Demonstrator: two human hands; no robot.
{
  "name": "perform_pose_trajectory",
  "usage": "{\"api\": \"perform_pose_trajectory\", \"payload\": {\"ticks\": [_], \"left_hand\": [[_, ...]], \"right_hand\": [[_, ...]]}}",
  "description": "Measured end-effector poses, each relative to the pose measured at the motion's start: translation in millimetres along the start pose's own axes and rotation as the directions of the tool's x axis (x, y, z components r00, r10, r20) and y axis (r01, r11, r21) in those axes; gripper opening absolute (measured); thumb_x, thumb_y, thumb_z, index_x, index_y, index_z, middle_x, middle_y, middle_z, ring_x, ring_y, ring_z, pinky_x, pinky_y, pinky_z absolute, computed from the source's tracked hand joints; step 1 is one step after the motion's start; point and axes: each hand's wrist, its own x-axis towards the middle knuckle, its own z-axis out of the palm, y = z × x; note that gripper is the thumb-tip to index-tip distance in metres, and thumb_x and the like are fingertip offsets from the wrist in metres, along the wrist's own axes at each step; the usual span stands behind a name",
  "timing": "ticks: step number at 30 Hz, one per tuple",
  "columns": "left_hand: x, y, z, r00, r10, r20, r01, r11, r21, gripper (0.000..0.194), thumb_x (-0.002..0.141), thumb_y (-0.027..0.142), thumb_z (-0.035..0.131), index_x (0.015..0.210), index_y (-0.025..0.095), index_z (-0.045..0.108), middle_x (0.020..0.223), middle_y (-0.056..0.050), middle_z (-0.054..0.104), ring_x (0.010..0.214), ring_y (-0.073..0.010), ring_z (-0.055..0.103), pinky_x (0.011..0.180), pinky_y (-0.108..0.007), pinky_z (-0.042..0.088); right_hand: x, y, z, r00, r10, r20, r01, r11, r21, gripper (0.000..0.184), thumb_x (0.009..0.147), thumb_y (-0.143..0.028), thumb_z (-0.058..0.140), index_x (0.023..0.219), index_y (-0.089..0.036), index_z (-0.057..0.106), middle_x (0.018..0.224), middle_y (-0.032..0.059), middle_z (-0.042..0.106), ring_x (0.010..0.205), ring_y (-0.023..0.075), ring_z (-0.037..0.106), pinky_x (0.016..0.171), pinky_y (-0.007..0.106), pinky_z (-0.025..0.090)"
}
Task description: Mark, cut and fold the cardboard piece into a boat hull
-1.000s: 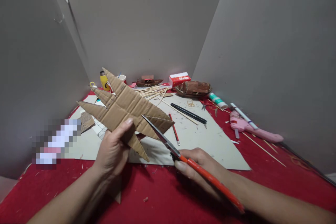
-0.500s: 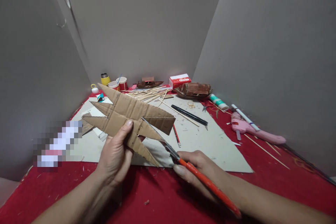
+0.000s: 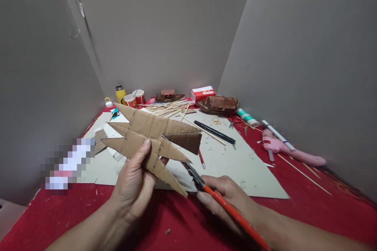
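My left hand (image 3: 135, 176) grips a brown cardboard cutout (image 3: 147, 127), thumb on top and fingers beneath. Long pointed spikes stick out from both sides of the cardboard, and pencil lines show on it. Around the red-orange handles of a pair of scissors (image 3: 229, 206), my right hand (image 3: 220, 192) is closed. The grey blades point up and left at the cardboard's right-hand spikes, along a slit beside a darker flap (image 3: 185, 142). The fingers behind the handles are partly hidden.
A pale board (image 3: 250, 172) lies on the red cloth (image 3: 97, 215), with a black pen (image 3: 215, 132) and a red pencil (image 3: 202, 159). Behind are thin sticks (image 3: 167, 108), two model boats (image 3: 222, 104) and paper cups (image 3: 130, 101). A pink glue gun (image 3: 291, 153) lies right.
The whole view has shifted slightly, so things sit a little lower and further right. Both hands keep their holds on the cardboard and scissors.
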Motion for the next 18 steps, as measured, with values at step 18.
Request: {"api": "perform_pose_trajectory", "payload": {"ticks": [18], "left_hand": [[8.3,79.4,-25.4,0.439,0.284,0.852,-0.753,-0.4,0.522,0.057,0.081,0.038,0.072,0.135,0.029,0.056,0.133,-0.004,0.064,0.126,-0.0264,0.056,0.121,-0.054,0.014]], "right_hand": [[-4.7,-20.4,-29.5,0.977,0.175,0.125,-0.14,0.958,-0.249,0.035,0.094,-0.044,0.045,0.067,-0.021,0.042,0.057,-0.0016,0.05,0.051,0.0115,0.036,0.051,0.026,0.033]]}}
